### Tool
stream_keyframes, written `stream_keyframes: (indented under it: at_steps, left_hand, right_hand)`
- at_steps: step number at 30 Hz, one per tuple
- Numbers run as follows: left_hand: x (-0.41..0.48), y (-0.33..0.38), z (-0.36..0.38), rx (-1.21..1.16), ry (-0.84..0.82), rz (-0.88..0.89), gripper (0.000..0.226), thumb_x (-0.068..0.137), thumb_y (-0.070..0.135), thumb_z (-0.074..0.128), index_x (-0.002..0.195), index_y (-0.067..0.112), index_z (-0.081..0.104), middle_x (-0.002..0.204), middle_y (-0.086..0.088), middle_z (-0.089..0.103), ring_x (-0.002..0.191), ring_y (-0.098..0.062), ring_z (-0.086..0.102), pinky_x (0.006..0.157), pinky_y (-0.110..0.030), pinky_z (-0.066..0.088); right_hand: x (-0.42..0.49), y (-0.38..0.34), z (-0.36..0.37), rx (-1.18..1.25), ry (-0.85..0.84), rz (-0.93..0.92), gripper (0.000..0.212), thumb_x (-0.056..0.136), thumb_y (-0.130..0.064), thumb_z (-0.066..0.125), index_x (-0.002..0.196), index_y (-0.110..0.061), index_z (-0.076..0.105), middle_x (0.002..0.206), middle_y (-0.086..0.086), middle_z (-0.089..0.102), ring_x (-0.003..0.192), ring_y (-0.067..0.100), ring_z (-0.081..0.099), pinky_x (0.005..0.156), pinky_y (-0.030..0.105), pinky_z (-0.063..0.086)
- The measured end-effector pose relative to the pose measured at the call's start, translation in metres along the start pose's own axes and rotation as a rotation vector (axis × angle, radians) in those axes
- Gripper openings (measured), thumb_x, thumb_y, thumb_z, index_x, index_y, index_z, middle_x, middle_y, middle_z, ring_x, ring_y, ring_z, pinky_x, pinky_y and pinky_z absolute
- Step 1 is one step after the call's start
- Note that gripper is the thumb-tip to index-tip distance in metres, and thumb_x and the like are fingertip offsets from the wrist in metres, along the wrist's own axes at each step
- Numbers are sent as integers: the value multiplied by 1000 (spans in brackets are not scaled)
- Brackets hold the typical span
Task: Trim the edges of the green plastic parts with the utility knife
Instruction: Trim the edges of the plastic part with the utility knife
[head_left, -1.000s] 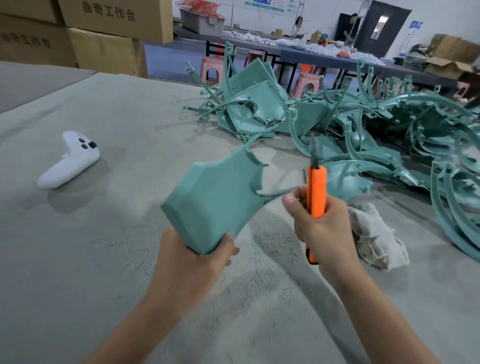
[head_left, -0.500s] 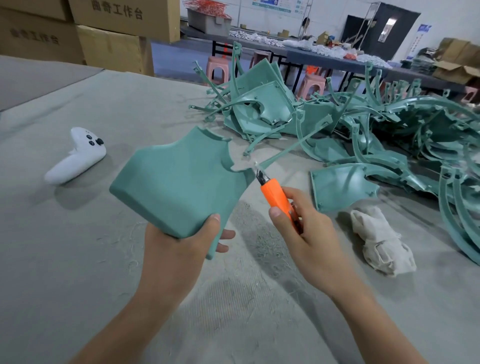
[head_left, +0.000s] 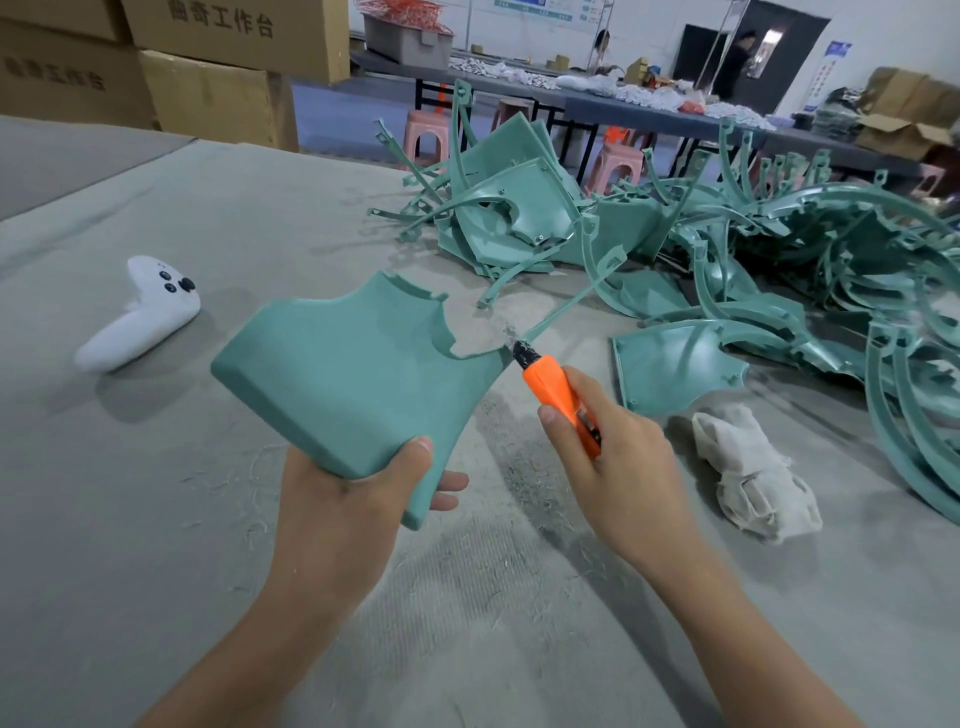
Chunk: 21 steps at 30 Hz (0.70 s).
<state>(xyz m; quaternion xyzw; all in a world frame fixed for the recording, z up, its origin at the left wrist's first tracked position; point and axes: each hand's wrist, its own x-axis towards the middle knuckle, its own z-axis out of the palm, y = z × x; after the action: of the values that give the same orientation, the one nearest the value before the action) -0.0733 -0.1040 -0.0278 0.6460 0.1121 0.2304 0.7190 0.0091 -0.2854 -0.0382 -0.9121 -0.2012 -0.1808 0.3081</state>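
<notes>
1. The left hand (head_left: 358, 499) holds one green plastic part (head_left: 353, 374) in the air above the near middle of the table (head_left: 130, 545). It grips the part by its lower corner.
2. The left thumb lies flat on the part's smooth upper face. The left fingers (head_left: 449, 480) are curled underneath, and two tips show past the lower edge.
3. The part is a broad curved shell, tilted with its face up. Its far edge is scalloped with rounded notches.
4. The right hand (head_left: 618, 467) grips an orange utility knife (head_left: 553, 389). The fingers are wrapped round the handle, the thumb lies along its near side, and the blade end points up and to the left.
5. The dark blade tip sits at the part's right corner, where a thin green strip (head_left: 571, 301) runs up and to the right. The tip is blurred, so the exact contact cannot be made out.
6. A pile of green plastic parts (head_left: 727, 249), shells and long curved ribs, covers the far right of the table and reaches along its right edge.
7. One shell from the pile lies flat just beyond the right hand. A crumpled white cloth (head_left: 753, 467) lies near it, to the right of the right hand.
8. A white game controller (head_left: 140, 317) lies toward the left side of the table, well apart from the hands.
9. Fine shavings (head_left: 260, 467) are scattered on the grey table surface under and around the hands.
10. Cardboard boxes (head_left: 208, 88) are stacked beyond the far left corner. Pink stools (head_left: 426, 137) stand past the far edge.
</notes>
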Motion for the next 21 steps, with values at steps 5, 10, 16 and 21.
stream_keyframes:
  at_steps: [5,10,16,21]
  left_hand:
    - [-2,-3,-1,47,-26,-29,13,85,0,64,87,13,64,63,-7,72,56,-27,71,49,-26,56]
    - [-3,-3,-1,90,-36,-51,9,84,5,64,87,14,64,61,-6,72,55,-25,71,49,-22,54]
    - [-3,-2,-2,153,-27,-61,12,85,5,65,81,16,64,60,-5,71,56,-23,71,53,-26,57]
    - [-1,-2,-2,165,-16,-80,8,84,7,65,81,14,64,59,-4,71,55,-21,71,49,-18,53]
  right_hand:
    - [6,8,-7,-89,90,25,54,96,-55,35,130,-19,56,65,-15,50,56,14,54,52,32,40]
    - [8,15,-13,-200,133,59,54,97,-52,35,133,-16,54,71,-6,57,58,21,57,52,36,48]
    - [12,28,-19,-316,183,103,44,99,-46,42,129,-17,56,74,-2,59,59,18,45,48,27,26]
    - [13,33,-21,-365,192,119,44,99,-44,45,134,-18,54,83,3,66,60,21,46,49,28,29]
